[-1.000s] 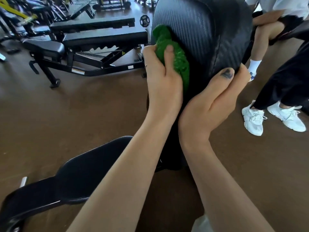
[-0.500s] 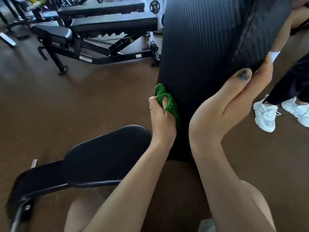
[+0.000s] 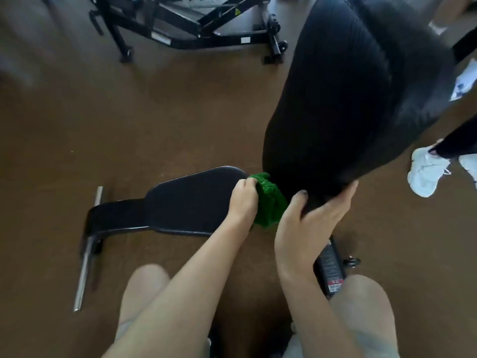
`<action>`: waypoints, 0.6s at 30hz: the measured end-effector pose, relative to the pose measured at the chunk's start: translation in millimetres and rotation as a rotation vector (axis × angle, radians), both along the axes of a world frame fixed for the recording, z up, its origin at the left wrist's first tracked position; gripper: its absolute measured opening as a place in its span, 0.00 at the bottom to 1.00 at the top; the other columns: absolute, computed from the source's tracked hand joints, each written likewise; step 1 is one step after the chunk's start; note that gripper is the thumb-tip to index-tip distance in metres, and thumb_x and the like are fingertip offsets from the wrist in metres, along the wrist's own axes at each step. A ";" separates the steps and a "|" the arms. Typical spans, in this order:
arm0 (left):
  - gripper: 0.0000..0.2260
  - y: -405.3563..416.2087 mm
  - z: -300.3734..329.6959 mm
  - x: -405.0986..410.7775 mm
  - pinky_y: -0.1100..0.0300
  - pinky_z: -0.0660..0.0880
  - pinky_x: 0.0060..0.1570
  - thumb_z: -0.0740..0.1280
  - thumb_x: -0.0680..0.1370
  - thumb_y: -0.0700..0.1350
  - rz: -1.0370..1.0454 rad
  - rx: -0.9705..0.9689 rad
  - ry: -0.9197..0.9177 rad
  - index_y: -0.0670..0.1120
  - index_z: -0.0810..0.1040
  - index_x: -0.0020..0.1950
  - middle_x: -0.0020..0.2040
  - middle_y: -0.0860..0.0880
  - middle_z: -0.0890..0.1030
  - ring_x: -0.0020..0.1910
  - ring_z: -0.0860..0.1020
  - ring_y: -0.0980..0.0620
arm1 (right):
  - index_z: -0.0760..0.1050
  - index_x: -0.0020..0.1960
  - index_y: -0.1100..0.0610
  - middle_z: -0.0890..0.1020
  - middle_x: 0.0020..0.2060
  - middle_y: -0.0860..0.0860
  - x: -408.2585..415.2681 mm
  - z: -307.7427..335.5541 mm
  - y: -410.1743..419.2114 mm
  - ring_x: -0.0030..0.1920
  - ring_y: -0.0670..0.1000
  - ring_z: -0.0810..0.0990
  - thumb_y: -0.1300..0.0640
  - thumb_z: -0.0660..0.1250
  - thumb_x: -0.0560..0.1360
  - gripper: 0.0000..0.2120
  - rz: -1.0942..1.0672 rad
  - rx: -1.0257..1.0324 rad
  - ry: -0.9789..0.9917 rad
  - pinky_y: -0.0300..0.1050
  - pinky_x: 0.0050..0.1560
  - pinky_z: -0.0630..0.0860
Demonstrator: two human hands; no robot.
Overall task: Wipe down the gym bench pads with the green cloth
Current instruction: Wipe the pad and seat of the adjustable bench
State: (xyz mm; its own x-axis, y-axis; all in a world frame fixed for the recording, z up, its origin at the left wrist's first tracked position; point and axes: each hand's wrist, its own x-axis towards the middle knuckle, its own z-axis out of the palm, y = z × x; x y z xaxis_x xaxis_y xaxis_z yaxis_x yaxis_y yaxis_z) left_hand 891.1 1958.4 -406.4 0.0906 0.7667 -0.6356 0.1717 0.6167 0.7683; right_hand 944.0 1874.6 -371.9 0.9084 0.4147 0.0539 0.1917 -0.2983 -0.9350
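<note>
Right hand wrapped round the back pad's bottom edge, left hand clutching green cloth at the pad's base beside the seat pad — mid-task by my read, seat pad likely next — second bench beyond.

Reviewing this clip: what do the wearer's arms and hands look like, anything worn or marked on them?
Both forearms are bare, with no sleeves, gloves or watch in view. The left hand shows no marking in this frame. The right hand has a dark smudge or dark polish on its thumbnail; the blur hides which. Light beige shorts cover the thighs below the arms.
</note>
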 end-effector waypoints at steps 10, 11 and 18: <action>0.20 -25.2 164.7 -157.9 0.54 0.77 0.39 0.53 0.81 0.50 0.261 -0.235 -0.257 0.42 0.82 0.48 0.41 0.43 0.83 0.38 0.80 0.46 | 0.66 0.77 0.46 0.77 0.64 0.46 -95.7 146.1 32.3 0.61 0.46 0.77 0.58 0.63 0.80 0.26 0.843 -0.417 0.500 0.45 0.61 0.75; 0.20 -27.5 183.1 -172.8 0.54 0.76 0.39 0.52 0.81 0.49 0.254 -0.213 -0.266 0.42 0.81 0.45 0.38 0.44 0.82 0.35 0.79 0.47 | 0.68 0.75 0.46 0.78 0.62 0.45 -104.8 161.9 39.4 0.60 0.45 0.78 0.59 0.63 0.79 0.25 0.939 -0.443 0.478 0.43 0.59 0.75; 0.20 -41.9 305.6 -277.5 0.58 0.79 0.33 0.50 0.82 0.46 0.310 -0.234 -0.328 0.38 0.76 0.41 0.33 0.43 0.78 0.29 0.79 0.48 | 0.80 0.55 0.48 0.85 0.48 0.51 -172.2 262.1 68.6 0.51 0.52 0.85 0.60 0.72 0.68 0.17 1.479 -0.612 0.375 0.52 0.55 0.83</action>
